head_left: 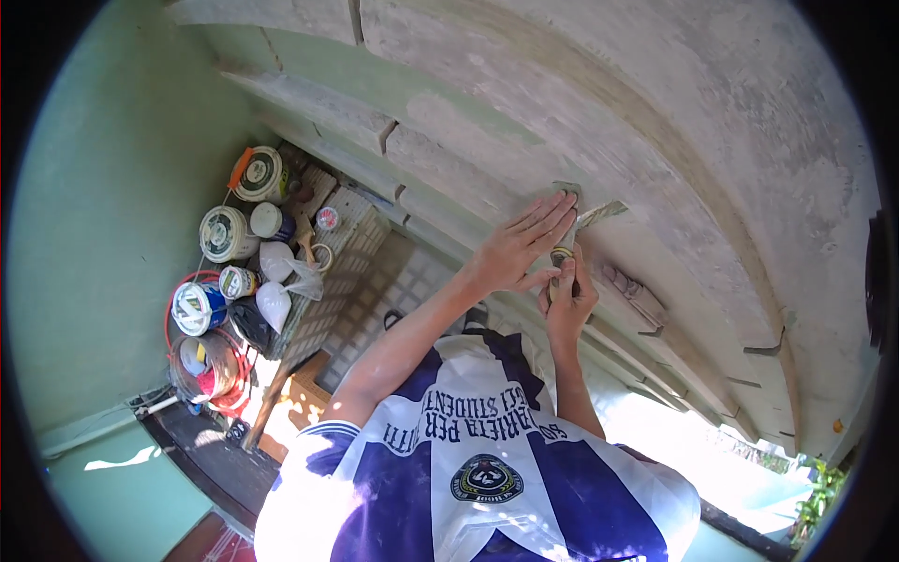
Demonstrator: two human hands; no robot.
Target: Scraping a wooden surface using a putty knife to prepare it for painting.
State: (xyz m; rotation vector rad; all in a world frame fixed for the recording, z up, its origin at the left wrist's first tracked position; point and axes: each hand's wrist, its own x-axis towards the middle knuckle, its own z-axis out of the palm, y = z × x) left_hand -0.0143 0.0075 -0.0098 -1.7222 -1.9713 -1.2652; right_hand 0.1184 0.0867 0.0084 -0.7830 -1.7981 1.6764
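My right hand (571,295) is closed round the handle of what looks like a putty knife (562,254), with a pale ring near its neck. The tool's flat end lies against the grey plastered wall (506,155). My left hand (524,245) is stretched out, its fingers lying flat over the tool's blade and pressing it to the wall; most of the blade is hidden under them. Just right of the fingertips, a rough tan patch (601,214) shows on the plaster.
Stepped ledges (449,155) and a curved raised band (712,178) run along the wall. At left, a wooden bench (346,229) carries paint buckets (227,234), plastic bags of white powder (273,304), a brush (305,239) and a tape roll (323,257). A red hose (245,384) hangs beside it.
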